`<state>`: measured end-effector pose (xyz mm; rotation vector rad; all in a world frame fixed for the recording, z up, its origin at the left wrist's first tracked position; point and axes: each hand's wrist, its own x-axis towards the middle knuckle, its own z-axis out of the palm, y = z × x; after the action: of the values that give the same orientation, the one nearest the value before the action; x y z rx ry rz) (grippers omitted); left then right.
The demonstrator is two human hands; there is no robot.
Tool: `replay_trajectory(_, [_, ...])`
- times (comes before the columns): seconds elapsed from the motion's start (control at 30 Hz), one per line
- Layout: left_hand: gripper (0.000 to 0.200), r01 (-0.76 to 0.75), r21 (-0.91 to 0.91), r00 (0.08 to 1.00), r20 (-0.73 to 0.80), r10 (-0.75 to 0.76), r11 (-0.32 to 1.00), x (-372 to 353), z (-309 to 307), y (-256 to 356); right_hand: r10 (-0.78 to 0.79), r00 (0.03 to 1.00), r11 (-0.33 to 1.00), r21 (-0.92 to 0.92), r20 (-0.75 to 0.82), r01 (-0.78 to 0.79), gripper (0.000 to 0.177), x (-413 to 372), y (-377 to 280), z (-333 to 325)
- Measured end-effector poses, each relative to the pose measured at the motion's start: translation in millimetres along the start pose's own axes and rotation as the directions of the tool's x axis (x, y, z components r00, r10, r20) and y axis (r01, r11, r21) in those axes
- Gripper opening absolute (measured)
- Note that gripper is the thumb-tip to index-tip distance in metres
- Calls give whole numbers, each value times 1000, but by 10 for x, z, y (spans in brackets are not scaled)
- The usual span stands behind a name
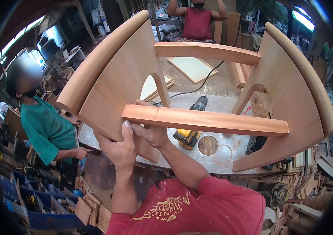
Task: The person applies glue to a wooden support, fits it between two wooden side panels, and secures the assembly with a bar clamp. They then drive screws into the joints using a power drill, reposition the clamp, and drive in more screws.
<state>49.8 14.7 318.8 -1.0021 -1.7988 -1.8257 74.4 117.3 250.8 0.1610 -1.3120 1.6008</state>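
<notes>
A wooden frame stands on the table: a left side panel (111,90) and a right side panel (292,90), each with a rounded top rail and an arched cutout. A far crossbar (209,51) and a near crossbar (209,119) span between them. My left hand (120,150) is closed around the left panel's near edge, its thumb up against the near crossbar's end; its other fingers are mostly hidden. From below, my right hand (152,135) grips that same end, with fingertips showing behind the bar.
A yellow-black cordless drill (192,129) and a wooden disc (208,145) lie on the table (221,166) beneath the crossbar. A black cable (203,80) runs behind. A person in green (43,121) stands left; another in red (199,23) is across. Wood scraps surround the table.
</notes>
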Motion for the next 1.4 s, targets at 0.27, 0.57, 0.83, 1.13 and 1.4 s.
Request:
replay_trajectory(0.27, [63,31,-74,999,33,-28,997,-30,-11,-12,-26,1000,1000,-11,18,26,66,29,-13,-36])
replay_trajectory(0.57, [78,153,-393,975,208,-74,907,22,-266,-222,108,994,921,-376,-7,-103,84,-465,-86,-216])
replay_trajectory(0.83, [84,2,-730,988,107,112,684,58,-434,-1138,300,954,943,-152,12,-295,91,-1282,-615,-416])
replay_trajectory(1.13, [83,364,-925,930,353,105,-107,276,-452,-988,137,950,923,-312,-280,-225,61,-1775,-2215,-674])
replay_trajectory(1.4, [79,526,-734,848,411,335,-430,318,-350,-1005,-713,567,628,-735,-411,257,46,-1976,-2867,-999])
